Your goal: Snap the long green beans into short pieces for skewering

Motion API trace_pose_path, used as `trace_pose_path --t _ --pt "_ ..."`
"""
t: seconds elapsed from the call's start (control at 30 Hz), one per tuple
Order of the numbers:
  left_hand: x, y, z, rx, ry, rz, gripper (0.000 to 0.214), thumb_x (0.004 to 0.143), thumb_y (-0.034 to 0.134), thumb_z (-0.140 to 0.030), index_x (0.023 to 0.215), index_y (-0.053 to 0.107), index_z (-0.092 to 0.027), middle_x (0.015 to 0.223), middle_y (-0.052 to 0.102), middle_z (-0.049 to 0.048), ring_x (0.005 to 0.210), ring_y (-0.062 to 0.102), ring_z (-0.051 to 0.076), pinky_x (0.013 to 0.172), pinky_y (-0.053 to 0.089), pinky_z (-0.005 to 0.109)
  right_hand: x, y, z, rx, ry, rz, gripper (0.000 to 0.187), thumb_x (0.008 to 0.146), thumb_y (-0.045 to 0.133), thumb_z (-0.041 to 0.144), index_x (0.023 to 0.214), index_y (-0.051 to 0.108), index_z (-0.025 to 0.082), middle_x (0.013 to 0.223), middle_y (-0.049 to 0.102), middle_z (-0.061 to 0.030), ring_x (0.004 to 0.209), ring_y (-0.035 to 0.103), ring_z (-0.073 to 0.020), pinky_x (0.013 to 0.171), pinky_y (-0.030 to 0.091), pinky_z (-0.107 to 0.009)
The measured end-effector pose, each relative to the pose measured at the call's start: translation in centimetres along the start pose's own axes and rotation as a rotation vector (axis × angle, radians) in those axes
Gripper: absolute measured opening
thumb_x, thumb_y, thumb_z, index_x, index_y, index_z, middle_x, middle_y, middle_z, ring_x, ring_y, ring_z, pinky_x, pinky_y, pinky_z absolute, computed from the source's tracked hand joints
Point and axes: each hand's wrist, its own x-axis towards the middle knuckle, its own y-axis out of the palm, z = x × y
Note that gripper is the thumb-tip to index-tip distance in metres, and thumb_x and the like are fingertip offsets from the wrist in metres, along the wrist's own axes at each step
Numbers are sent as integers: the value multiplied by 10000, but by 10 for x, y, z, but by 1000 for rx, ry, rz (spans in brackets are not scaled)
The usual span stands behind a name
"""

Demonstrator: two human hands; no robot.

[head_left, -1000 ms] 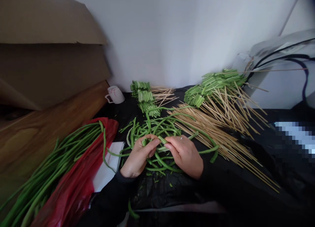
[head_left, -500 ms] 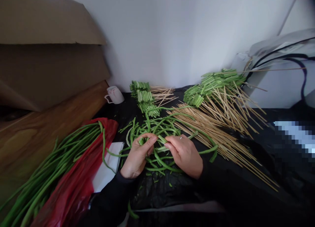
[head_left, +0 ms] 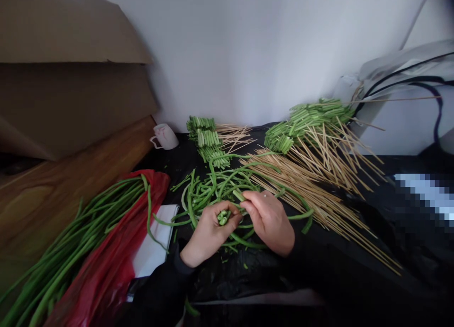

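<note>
Curled around several short green bean pieces (head_left: 223, 217), my left hand (head_left: 212, 230) is closed, with the cut ends showing between thumb and fingers. My right hand (head_left: 268, 219) pinches a green bean piece (head_left: 238, 195) between thumb and fingertips, just right of the left hand. Both hands are over a loose tangle of long green beans (head_left: 198, 199) on black plastic sheeting (head_left: 244, 282). Beyond them lie skewered bean pieces (head_left: 209, 138) at the middle back and a larger skewered pile (head_left: 315, 121) at the back right.
Bare wooden skewers (head_left: 319, 201) spread to the right. On the left, long beans (head_left: 81, 242) rest on a red plastic bag (head_left: 102, 260), beside a white sheet (head_left: 154, 246). A white mug (head_left: 166, 136) stands near the wall, and a cardboard box (head_left: 71, 95) is at the far left.
My left hand has moved right and slightly down, turning so the bean pieces in its grasp show. My right hand has shifted slightly, its bean piece now apart from the left fingers.
</note>
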Motion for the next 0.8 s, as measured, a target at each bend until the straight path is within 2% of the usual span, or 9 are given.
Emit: trace_pose_path --t 0.1,0.27,0.43,0.5,0.67,0.8 --pt "0 3 6 51 2 -48 123 797 669 -242 719 632 -154 711 642 -1 694 565 127 693 427 229 3 -4 -1 -10 6 -75 149 961 474 171 1049 591 144 882 685 -59 820 602 -181 753 402 -312" --pt "0 -1 16 83 -25 -219 269 689 787 -346 638 602 -157 607 589 -25 588 493 106 583 394 219 2 -5 0 -106 -54 6 146 943 527 223 1010 646 173 803 665 -39 780 572 -190 765 390 -344" --pt "1 -5 7 -46 -22 -257 218 709 765 -340 833 718 -167 776 716 26 699 609 153 680 467 244 2 -4 3 -199 -85 88 200 951 492 205 950 690 174 733 646 -41 742 544 -193 727 360 -355" --pt "2 -6 3 -64 -32 -262 167 741 739 -325 803 732 -171 800 733 39 752 638 171 734 476 255 2 -4 2 -217 -90 128 216 956 485 215 941 698 181 731 648 -44 743 544 -195 730 360 -359" --pt "5 -13 5 -76 -78 -394 146 748 740 -317 752 727 -171 787 722 42 770 628 182 766 459 265 2 -5 -4 -172 -40 125 207 962 487 222 1044 671 173 842 677 -58 838 588 -199 784 393 -359" --pt "7 -21 11 -60 -90 -491 217 745 745 -332 901 748 -181 737 667 17 715 583 160 720 444 253 3 -6 -7 -180 1 106 197 963 483 209 989 674 165 842 672 -56 845 596 -196 792 395 -357"
